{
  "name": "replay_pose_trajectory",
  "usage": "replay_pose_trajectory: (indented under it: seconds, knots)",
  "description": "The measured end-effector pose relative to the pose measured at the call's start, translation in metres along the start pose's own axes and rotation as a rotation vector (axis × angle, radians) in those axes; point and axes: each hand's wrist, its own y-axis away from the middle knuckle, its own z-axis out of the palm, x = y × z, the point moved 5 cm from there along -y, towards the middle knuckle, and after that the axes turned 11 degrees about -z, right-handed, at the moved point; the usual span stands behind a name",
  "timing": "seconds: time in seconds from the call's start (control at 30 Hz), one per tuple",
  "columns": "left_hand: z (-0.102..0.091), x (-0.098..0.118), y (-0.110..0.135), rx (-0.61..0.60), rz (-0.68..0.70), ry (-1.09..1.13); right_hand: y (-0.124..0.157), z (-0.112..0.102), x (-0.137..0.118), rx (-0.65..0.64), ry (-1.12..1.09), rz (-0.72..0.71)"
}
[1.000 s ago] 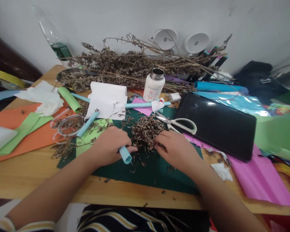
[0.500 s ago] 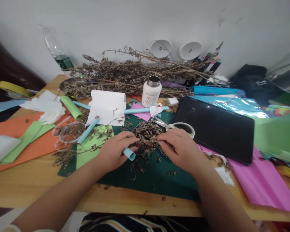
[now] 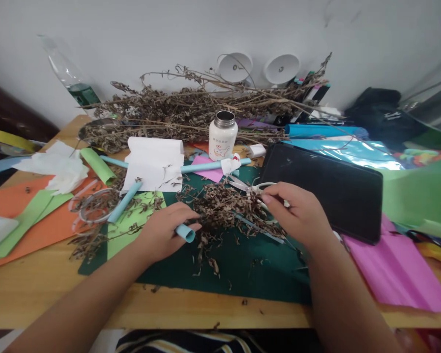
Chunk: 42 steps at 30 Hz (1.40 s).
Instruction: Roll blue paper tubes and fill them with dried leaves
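My left hand (image 3: 171, 229) is closed around a rolled light-blue paper tube (image 3: 185, 233), its open end sticking out toward me. The fingertips also touch the edge of a clump of dried leaves (image 3: 224, 203) on the dark green mat (image 3: 242, 274). My right hand (image 3: 297, 208) pinches the right end of this dried plant between thumb and forefinger. Scissors (image 3: 242, 185) with white handles lie just behind, partly covered by the leaves and my right hand. A thin blue-grey strip (image 3: 259, 228) shows under the clump.
A white bottle (image 3: 223, 137) without a lid stands behind the mat. Dried branches (image 3: 169, 110) are heaped along the wall. A black tablet-like slab (image 3: 327, 191) lies to the right, beside pink paper (image 3: 400, 269). Orange paper (image 3: 7, 206) and a clear tape roll (image 3: 95, 208) are at left.
My right hand has moved right, away from my left, and the dried leaves now spread wider between them. The blue-grey strip has come into sight. My left hand keeps the tube.
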Motion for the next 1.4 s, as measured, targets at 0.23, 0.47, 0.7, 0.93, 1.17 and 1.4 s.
replay_pose_trajectory:
  seconds: [0.23, 0.47, 0.7, 0.93, 1.17, 1.4]
  knots:
    - [0.006, 0.003, 0.000, -0.105, -0.035, -0.188, 0.010, -0.021, 0.020, 0.151, 0.058, 0.103]
    - [0.013, 0.019, 0.003, -0.243, 0.024, -0.372, 0.017, -0.028, 0.025, 0.362, -0.075, 0.235]
    - [0.004, 0.016, 0.001, -0.272, 0.003, -0.417, 0.020, -0.020, 0.026, 0.531, -0.301, 0.350]
    - [-0.017, -0.003, 0.001, -0.211, -0.098, -0.515, 0.016, -0.004, 0.021, 0.405, -0.378, 0.373]
    - [-0.028, -0.031, 0.002, -0.207, -0.259, -0.559, 0.010, 0.004, 0.013, 0.240, -0.241, 0.253]
    - [-0.048, 0.041, -0.029, 0.049, -0.034, -0.256, -0.002, 0.018, -0.014, 0.010, -0.028, -0.040]
